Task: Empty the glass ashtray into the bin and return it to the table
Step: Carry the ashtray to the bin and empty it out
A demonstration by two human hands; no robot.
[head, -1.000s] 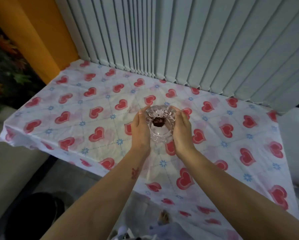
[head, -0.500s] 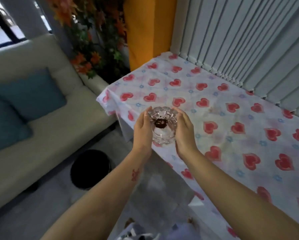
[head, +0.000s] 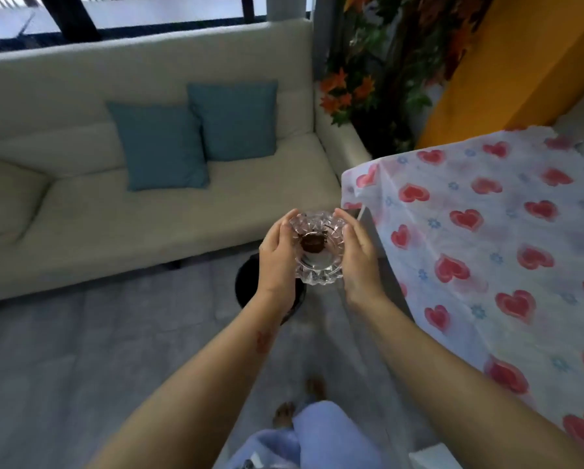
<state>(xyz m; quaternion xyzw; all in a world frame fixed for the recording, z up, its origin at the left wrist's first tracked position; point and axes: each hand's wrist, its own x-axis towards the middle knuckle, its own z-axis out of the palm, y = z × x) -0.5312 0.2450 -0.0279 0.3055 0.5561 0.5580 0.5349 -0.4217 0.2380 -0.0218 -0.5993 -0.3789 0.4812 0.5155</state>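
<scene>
Both hands, left and right, grip the ashtray, now carried off the desk to above the bin; tipping comes next.

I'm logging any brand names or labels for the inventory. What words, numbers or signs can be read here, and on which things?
None can be read.
The glass ashtray, held between the left hand and the right hand, shows cut facets only, no lettering.
The tablecloth bears red hearts and small blue flowers, no words.
The bin, sofa and cushions are plain.
The red mark on the left forearm is too blurred to read.
</scene>
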